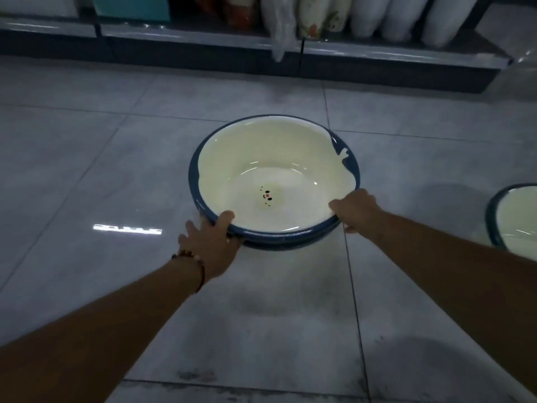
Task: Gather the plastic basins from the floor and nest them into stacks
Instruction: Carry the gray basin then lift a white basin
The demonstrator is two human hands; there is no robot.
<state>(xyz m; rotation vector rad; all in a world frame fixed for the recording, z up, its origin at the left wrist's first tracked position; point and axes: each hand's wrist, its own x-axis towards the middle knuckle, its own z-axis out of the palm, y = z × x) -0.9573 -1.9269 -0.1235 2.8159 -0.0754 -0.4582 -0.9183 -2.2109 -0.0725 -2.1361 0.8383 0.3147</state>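
Note:
A blue-rimmed basin with a cream inside and a small face print (261, 158) sits nested in a second blue basin (290, 242) whose rim shows just below it, on the tiled floor. My left hand (207, 242) grips the near left rim, thumb over the edge. My right hand (356, 209) grips the near right rim, thumb inside. Another basin of the same kind (514, 219) lies on the floor at the right edge, cut off by the frame.
A low dark shelf (203, 48) runs along the back, holding white stacked plastic goods (392, 18) and wrapped items. Grey floor tiles (87, 170) spread left and in front of the basins.

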